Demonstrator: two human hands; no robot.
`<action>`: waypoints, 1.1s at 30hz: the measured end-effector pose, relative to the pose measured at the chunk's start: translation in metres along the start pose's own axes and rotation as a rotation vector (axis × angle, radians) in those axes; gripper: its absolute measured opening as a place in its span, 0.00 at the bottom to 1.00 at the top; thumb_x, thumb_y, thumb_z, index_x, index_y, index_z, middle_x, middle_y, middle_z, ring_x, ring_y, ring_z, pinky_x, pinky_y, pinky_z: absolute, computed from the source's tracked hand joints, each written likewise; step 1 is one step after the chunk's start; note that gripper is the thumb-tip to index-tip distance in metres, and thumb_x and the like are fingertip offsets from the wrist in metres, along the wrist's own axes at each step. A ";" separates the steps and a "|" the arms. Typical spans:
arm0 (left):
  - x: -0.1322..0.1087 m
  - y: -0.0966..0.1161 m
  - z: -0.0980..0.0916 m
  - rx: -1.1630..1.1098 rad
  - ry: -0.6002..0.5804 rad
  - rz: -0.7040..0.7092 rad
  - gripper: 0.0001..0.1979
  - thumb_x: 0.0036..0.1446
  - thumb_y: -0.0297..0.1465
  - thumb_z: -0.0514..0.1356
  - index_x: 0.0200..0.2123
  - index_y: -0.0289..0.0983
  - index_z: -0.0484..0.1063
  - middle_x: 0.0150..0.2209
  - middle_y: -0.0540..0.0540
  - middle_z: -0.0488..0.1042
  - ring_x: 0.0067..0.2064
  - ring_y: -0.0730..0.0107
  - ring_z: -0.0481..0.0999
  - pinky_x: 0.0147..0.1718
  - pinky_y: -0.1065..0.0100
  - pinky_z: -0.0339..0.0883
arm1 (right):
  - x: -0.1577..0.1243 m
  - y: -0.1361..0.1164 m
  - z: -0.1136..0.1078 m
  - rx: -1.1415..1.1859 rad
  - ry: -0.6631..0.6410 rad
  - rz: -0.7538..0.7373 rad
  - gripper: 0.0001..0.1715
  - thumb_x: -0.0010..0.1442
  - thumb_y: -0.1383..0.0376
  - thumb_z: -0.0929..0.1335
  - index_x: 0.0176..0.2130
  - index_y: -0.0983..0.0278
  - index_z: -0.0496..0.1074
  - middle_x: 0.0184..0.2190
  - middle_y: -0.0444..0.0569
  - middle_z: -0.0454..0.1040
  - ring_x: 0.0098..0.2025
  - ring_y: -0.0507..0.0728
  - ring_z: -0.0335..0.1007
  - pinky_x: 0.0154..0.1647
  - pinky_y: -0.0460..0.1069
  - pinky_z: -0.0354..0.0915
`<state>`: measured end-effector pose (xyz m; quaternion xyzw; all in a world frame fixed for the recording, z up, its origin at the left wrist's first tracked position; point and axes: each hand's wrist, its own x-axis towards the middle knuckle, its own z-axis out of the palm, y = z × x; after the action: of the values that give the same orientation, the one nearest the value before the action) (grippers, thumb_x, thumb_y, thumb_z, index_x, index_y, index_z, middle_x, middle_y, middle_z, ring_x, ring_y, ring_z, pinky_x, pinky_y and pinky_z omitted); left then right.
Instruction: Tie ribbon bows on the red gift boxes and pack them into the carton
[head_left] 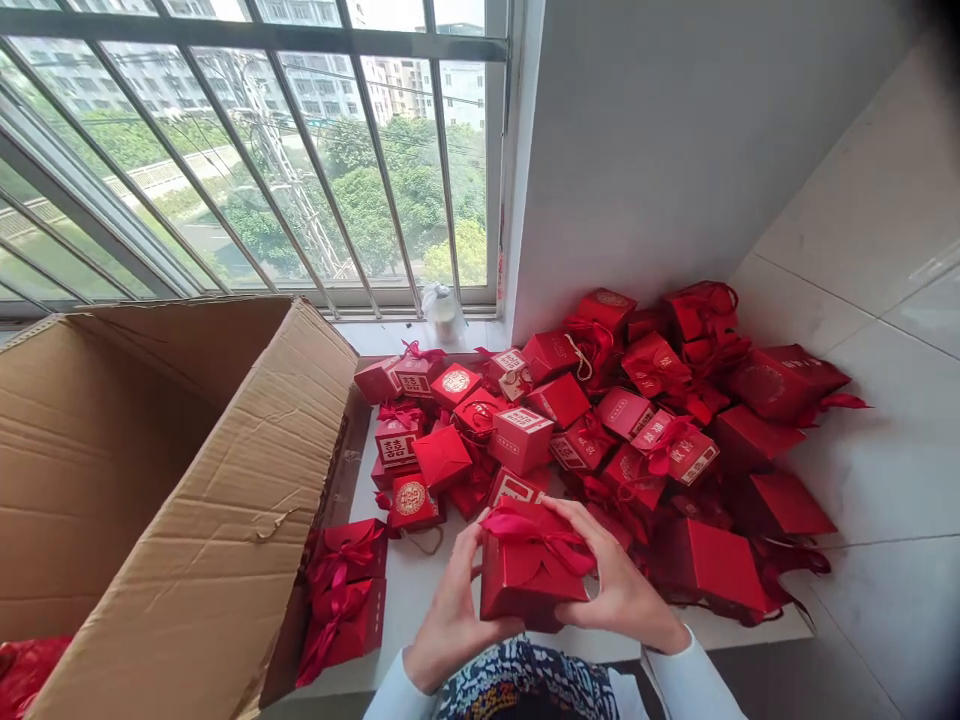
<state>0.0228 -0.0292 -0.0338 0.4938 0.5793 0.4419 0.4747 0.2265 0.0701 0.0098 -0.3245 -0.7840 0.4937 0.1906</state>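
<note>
Both my hands hold one red gift box with a red ribbon bow just above the white table's near edge. My left hand grips its left side, fingers curled round it. My right hand wraps its right side, fingertips on the top by the bow. Right behind the box lies a heap of several similar red gift boxes, some with gold or white labels, some tied with ribbon.
A large open cardboard carton stands at the left, its flap leaning over the table. Two red boxes lie beside it. A barred window and a white tiled wall close the back and right.
</note>
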 end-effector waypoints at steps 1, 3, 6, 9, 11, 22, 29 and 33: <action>-0.005 -0.007 -0.004 0.040 0.021 0.003 0.48 0.40 0.34 0.70 0.62 0.41 0.50 0.63 0.37 0.53 0.63 0.47 0.56 0.57 0.53 0.60 | 0.003 0.003 0.011 0.000 -0.010 0.000 0.54 0.39 0.68 0.73 0.62 0.60 0.52 0.61 0.56 0.54 0.63 0.64 0.52 0.63 0.60 0.51; -0.011 -0.021 -0.012 0.127 0.069 0.015 0.46 0.40 0.33 0.70 0.61 0.41 0.53 0.63 0.37 0.55 0.63 0.47 0.57 0.58 0.50 0.57 | 0.010 0.009 0.035 -0.013 -0.017 -0.021 0.53 0.39 0.69 0.71 0.62 0.60 0.52 0.61 0.56 0.54 0.63 0.64 0.52 0.63 0.60 0.51; -0.017 -0.046 -0.023 0.281 0.151 0.032 0.39 0.42 0.29 0.68 0.58 0.40 0.60 0.61 0.37 0.59 0.63 0.48 0.56 0.61 0.47 0.51 | 0.024 0.026 0.075 -0.073 -0.031 -0.069 0.52 0.38 0.73 0.67 0.62 0.62 0.51 0.61 0.56 0.52 0.64 0.63 0.49 0.64 0.58 0.49; -0.023 -0.073 -0.035 0.465 0.120 -0.044 0.29 0.44 0.22 0.63 0.53 0.40 0.67 0.59 0.39 0.62 0.64 0.52 0.56 0.61 0.51 0.53 | 0.038 0.054 0.112 -0.183 -0.135 -0.086 0.55 0.36 0.74 0.65 0.63 0.64 0.48 0.63 0.58 0.48 0.65 0.63 0.45 0.64 0.57 0.50; -0.027 -0.086 -0.044 0.614 0.039 -0.186 0.29 0.39 0.18 0.63 0.48 0.40 0.71 0.56 0.41 0.68 0.60 0.52 0.63 0.57 0.53 0.59 | 0.046 0.076 0.132 -0.297 -0.243 -0.055 0.57 0.37 0.74 0.66 0.64 0.64 0.45 0.64 0.58 0.44 0.66 0.63 0.42 0.63 0.56 0.52; 0.080 -0.018 -0.087 0.936 0.303 -0.032 0.41 0.46 0.29 0.66 0.62 0.40 0.52 0.63 0.35 0.53 0.65 0.48 0.49 0.59 0.48 0.50 | 0.061 0.125 0.176 -0.601 -0.375 0.216 0.64 0.34 0.79 0.70 0.66 0.68 0.42 0.66 0.67 0.42 0.67 0.70 0.40 0.64 0.59 0.49; 0.142 -0.018 -0.088 0.824 0.319 -0.181 0.49 0.31 0.23 0.71 0.59 0.41 0.59 0.56 0.32 0.63 0.58 0.37 0.59 0.53 0.39 0.53 | 0.066 0.114 0.178 -0.640 -0.383 0.305 0.64 0.34 0.80 0.69 0.66 0.66 0.43 0.66 0.67 0.43 0.62 0.72 0.53 0.57 0.60 0.59; 0.115 -0.020 -0.116 0.624 0.428 -0.183 0.44 0.39 0.35 0.70 0.60 0.37 0.56 0.51 0.35 0.67 0.55 0.47 0.67 0.51 0.52 0.62 | 0.065 0.114 0.177 -0.615 -0.363 0.310 0.61 0.36 0.78 0.69 0.66 0.66 0.45 0.66 0.67 0.43 0.61 0.71 0.54 0.56 0.59 0.60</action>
<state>-0.1017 0.0772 -0.0476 0.4574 0.8135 0.2933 0.2074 0.1065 0.0347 -0.1721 -0.3887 -0.8579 0.3082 -0.1341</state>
